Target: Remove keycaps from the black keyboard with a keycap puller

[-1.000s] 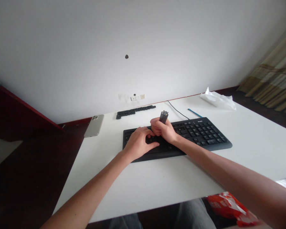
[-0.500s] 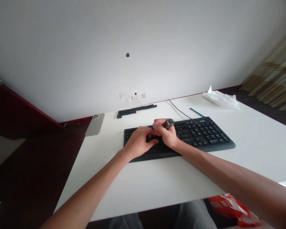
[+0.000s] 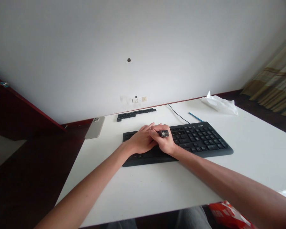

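Fingers of the right hand (image 3: 166,140) curl around a dark tool (image 3: 164,133) over the keyboard (image 3: 202,138).
The left hand (image 3: 141,140) is over the keyboard's left part, fingers partly hidden; whether they grip anything cannot be told. Keycaps (image 3: 125,115) lie behind the keyboard.

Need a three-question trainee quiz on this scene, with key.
1. What does the bare right hand grip?
A) a crumpled white plastic bag
B) a dark, handheld tool
C) a thin black cable
2. True or false: the flat, silver-grey phone lies left of the long, black plastic keyboard.
3. Fill in: small, black key-like pieces are lined up on the flat, white table between the keyboard and the plain, pale ____.

Key: 1. B; 2. True; 3. wall.
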